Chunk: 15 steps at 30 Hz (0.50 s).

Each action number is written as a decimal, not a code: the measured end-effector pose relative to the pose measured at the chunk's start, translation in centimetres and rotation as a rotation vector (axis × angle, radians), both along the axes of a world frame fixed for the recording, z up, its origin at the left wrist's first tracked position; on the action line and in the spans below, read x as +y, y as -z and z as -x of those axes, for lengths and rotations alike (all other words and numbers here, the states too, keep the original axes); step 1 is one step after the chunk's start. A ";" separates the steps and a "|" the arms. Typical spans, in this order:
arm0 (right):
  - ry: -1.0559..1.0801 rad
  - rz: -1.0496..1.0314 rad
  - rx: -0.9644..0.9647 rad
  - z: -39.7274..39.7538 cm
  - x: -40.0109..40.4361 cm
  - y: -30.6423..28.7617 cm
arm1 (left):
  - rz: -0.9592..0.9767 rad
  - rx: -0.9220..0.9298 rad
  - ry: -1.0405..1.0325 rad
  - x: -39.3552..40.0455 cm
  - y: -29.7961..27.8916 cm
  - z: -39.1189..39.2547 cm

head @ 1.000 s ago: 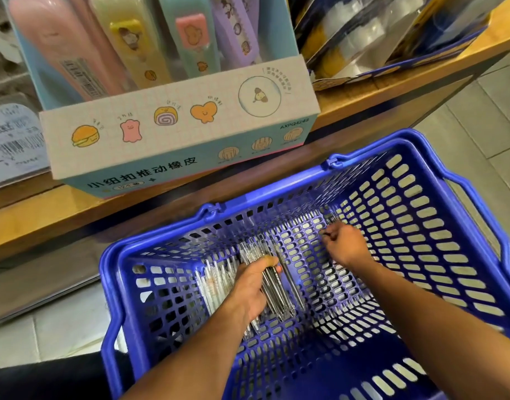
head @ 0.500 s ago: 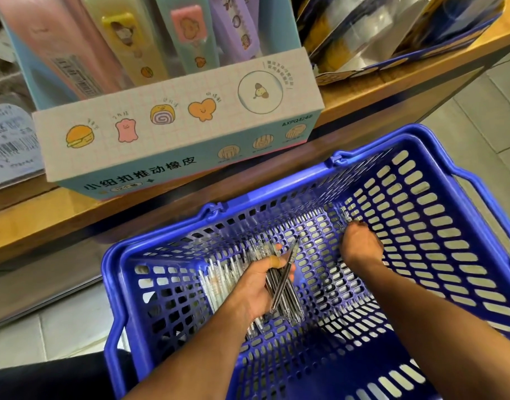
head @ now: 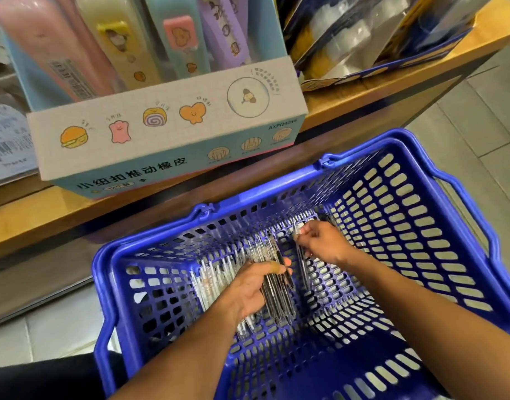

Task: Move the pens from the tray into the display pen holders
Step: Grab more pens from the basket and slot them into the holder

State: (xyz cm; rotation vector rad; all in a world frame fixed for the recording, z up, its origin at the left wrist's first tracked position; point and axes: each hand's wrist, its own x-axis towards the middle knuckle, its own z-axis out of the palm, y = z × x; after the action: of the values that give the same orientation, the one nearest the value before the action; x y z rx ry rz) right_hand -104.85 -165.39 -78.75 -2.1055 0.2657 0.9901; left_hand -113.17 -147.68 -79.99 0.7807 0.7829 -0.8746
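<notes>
A blue plastic basket (head: 438, 186) stands below the shelf and holds several clear pens with black ends. My left hand (head: 253, 287) is down inside it and grips a bundle of these pens (head: 274, 281). More loose pens (head: 210, 281) lie on the basket floor to the left of that hand. My right hand (head: 323, 241) is deeper in the basket, near the far wall, and pinches a single pen (head: 301, 255) by its upper end, the pen hanging down toward the bundle.
A wooden shelf (head: 363, 90) runs across the top. On it stands a pastel display box (head: 167, 131) with cartoon prints, filled with long coloured items. Shiny packaged goods (head: 378, 30) sit at the right. Grey tiled floor (head: 479, 116) lies to the right.
My right hand has drawn back from the basket's far right corner toward the middle, now with one pen pinched. My left hand keeps its grip on the bundle.
</notes>
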 end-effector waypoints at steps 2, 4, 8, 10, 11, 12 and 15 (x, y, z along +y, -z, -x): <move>0.075 -0.138 0.112 0.2 0.4 -0.8 | -0.014 0.000 0.050 -0.2 -0.3 0.1; 0.149 -0.241 0.183 0.3 0.7 -1.2 | -0.051 -0.014 0.095 -0.3 -0.6 0.1; 0.241 -0.370 0.301 0.9 1.3 -1.4 | -0.088 -0.073 0.154 -0.3 -0.9 0.6; 0.239 -0.405 0.328 1.4 1.5 -1.3 | -0.084 -0.072 0.143 -0.4 -0.8 0.4; 0.227 -0.414 0.330 1.6 1.6 -1.3 | -0.083 -0.058 0.134 -0.3 -0.7 0.5; 0.220 -0.425 0.323 1.8 1.6 -1.3 | -0.062 -0.046 0.125 -0.2 -0.5 0.5; 0.248 -0.469 0.302 2.1 1.9 -1.1 | 0.029 -0.035 0.069 -0.1 -0.6 0.6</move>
State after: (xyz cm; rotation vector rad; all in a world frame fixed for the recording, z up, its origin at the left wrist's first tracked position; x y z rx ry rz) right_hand -106.97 -163.53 -77.60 -1.4627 0.3922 1.0947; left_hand -113.78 -147.75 -79.37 0.7991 0.7147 -0.9293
